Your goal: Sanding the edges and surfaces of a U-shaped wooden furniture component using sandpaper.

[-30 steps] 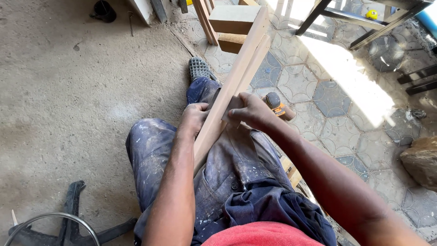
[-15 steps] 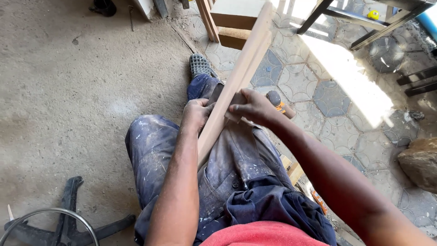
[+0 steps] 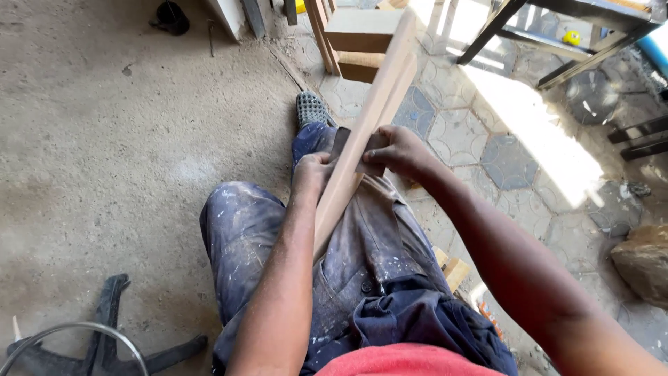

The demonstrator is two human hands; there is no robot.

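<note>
1 wood strip – L hand grips it; R hand fingers pinch 1 sandpaper piece.

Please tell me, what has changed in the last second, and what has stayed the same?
The right hand, pressing a dark sheet around the wooden strip, has slid a little farther up the strip, away from the body. The left hand still grips the strip lower down, and the strip still rests across the lap, angled toward the paved floor.
</note>
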